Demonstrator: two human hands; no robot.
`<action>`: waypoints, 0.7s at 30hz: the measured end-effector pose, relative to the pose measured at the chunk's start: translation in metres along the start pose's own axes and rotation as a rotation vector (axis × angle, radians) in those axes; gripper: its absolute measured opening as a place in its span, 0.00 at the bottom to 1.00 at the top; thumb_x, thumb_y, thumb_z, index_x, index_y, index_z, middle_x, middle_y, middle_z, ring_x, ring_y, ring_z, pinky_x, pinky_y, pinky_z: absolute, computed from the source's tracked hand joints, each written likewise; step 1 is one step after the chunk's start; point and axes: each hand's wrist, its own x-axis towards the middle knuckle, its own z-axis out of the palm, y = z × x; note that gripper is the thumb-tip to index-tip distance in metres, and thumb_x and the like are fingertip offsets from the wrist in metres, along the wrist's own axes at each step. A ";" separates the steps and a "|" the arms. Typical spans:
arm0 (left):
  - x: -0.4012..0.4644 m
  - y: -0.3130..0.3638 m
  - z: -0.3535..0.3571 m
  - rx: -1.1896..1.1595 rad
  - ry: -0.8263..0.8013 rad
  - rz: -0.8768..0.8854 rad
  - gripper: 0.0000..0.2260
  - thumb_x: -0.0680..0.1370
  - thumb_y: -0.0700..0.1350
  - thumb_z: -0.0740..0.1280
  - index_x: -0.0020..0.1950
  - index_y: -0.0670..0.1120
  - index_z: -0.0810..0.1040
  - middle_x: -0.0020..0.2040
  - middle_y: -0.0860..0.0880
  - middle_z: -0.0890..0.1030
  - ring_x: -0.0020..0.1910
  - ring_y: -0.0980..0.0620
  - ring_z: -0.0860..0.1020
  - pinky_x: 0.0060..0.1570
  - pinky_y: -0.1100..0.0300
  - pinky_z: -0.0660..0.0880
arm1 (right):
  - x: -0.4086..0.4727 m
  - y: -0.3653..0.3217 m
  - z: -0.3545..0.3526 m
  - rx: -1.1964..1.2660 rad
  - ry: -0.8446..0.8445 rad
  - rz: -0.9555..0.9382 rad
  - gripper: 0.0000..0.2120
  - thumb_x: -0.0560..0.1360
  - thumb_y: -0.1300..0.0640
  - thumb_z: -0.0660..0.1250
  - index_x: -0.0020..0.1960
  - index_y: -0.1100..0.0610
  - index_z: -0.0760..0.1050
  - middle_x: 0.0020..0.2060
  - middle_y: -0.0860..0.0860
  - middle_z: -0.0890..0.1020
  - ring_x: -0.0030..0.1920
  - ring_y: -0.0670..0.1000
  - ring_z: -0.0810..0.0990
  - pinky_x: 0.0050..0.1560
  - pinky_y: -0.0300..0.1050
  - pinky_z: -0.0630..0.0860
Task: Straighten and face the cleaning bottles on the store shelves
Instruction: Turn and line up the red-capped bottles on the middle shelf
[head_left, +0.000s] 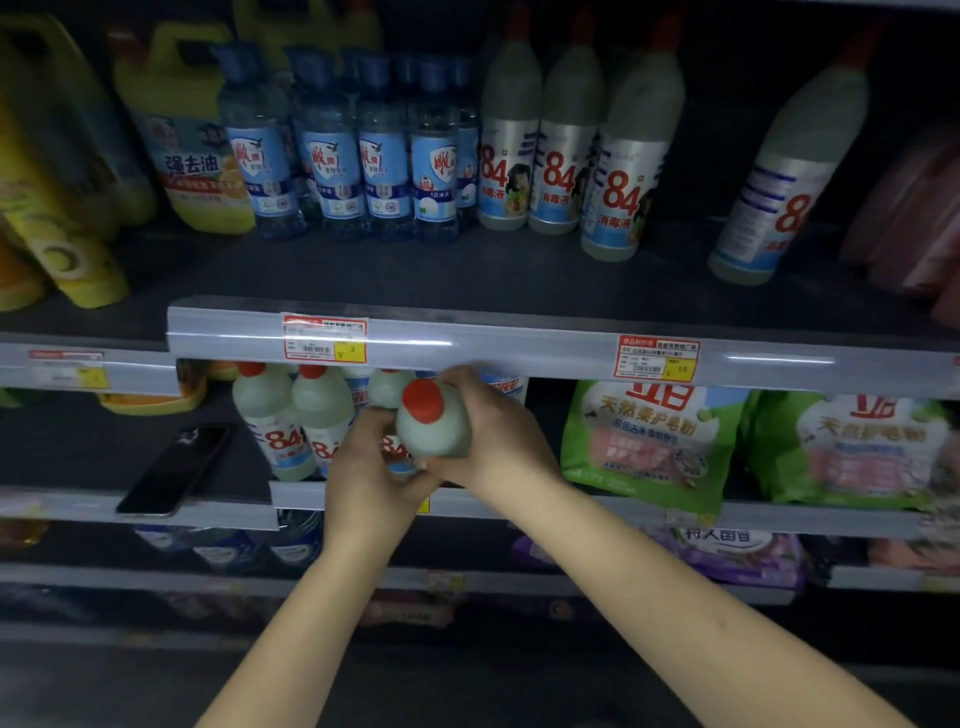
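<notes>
**Shelf facing under way on the disinfectant row**

A person's right hand (483, 431) grips a pale translucent plastic bottle with a red cap (434, 423), tilted forward at the front of the middle shelf (545, 506). The left hand (371, 470) curls around its lower part, touching the neighbouring red-capped "84" bottles (291, 421). The bottle appears mid-placement; next it likely needs standing upright, label outward, flush with that row.

The bottle (434, 423) under my fingers (457, 375) is pale green with a red cap (423, 399). Left of them, white bottles (270, 421) carry red "84" print; right of them, green pouches (647, 441) with pink panels.
</notes>
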 end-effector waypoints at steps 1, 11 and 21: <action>0.000 0.006 -0.005 0.003 0.020 0.019 0.21 0.64 0.40 0.76 0.44 0.59 0.68 0.43 0.53 0.78 0.44 0.50 0.78 0.42 0.56 0.75 | -0.002 -0.007 -0.006 -0.014 0.018 -0.020 0.25 0.65 0.53 0.75 0.58 0.51 0.68 0.53 0.50 0.80 0.52 0.53 0.78 0.46 0.43 0.73; 0.015 0.086 -0.056 -0.050 0.109 0.374 0.16 0.62 0.50 0.71 0.44 0.60 0.69 0.42 0.66 0.76 0.43 0.65 0.75 0.40 0.75 0.71 | -0.023 -0.075 -0.080 0.057 0.170 -0.245 0.27 0.62 0.48 0.76 0.57 0.50 0.70 0.48 0.47 0.80 0.48 0.49 0.78 0.47 0.51 0.77; 0.057 0.148 -0.050 -0.127 0.167 0.632 0.21 0.65 0.40 0.75 0.49 0.52 0.69 0.44 0.63 0.74 0.44 0.67 0.76 0.37 0.76 0.74 | -0.011 -0.094 -0.135 -0.042 0.463 -0.418 0.30 0.62 0.47 0.77 0.59 0.54 0.70 0.48 0.48 0.81 0.48 0.50 0.79 0.45 0.50 0.78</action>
